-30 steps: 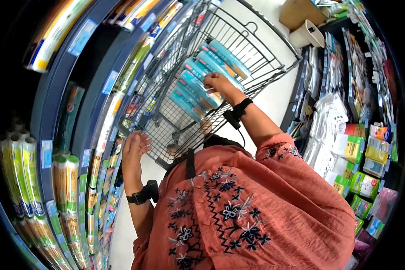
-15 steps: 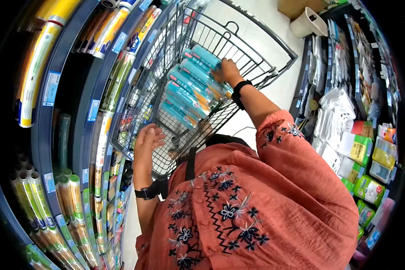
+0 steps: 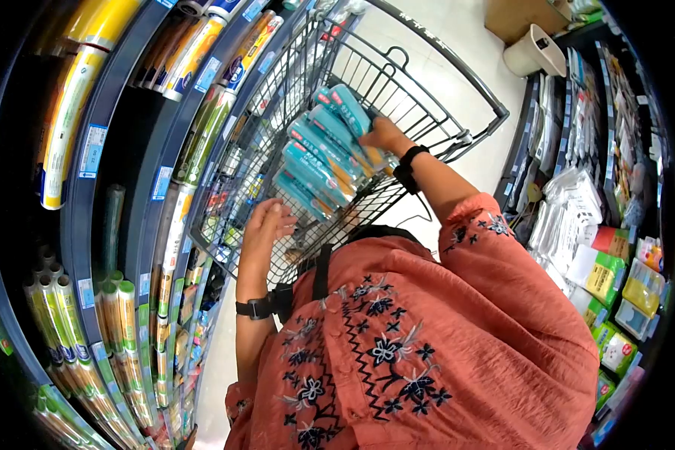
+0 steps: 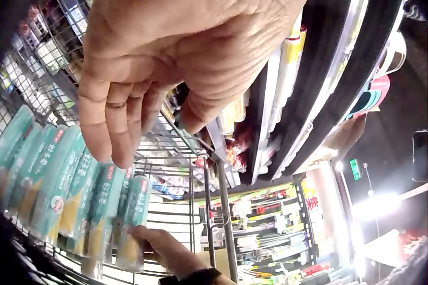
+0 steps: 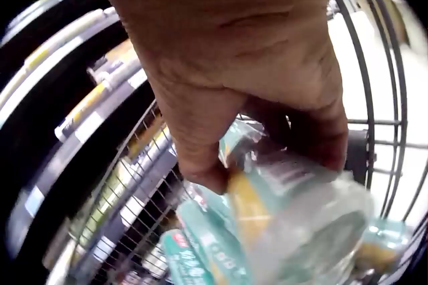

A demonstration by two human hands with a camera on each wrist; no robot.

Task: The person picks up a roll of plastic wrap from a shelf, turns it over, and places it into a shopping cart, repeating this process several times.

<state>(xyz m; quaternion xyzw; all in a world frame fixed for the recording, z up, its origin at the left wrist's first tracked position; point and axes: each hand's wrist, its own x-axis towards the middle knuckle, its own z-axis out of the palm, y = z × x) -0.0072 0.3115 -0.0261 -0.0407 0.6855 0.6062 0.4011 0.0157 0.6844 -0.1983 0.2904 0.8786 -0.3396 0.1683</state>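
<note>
Several teal packages [image 3: 311, 161] with yellow-orange parts lie side by side in a black wire shopping cart [image 3: 442, 120]. The right hand [image 3: 388, 136] is at the end of the package nearest the cart's handle; in the right wrist view its thumb and fingers [image 5: 261, 98] grip a clear-wrapped teal and yellow package [image 5: 287, 211]. Over the cart's near left side hangs the left hand [image 3: 266, 225], fingers loosely bent and holding nothing. The left wrist view shows this left hand [image 4: 180, 51] above the row of packages [image 4: 60, 178], apart from them.
Shelves [image 3: 146, 161] with long rolled packs line the left side. On the right, racks hold flat white packs [image 3: 570, 210] and green packs [image 3: 604, 277]. A cream bin [image 3: 534, 52] and a cardboard box [image 3: 521, 19] stand beyond the cart.
The right hand has moved from over the middle packages to the end one and grips it; that package has tilted away from the row. The left hand remains empty beside the cart.
</note>
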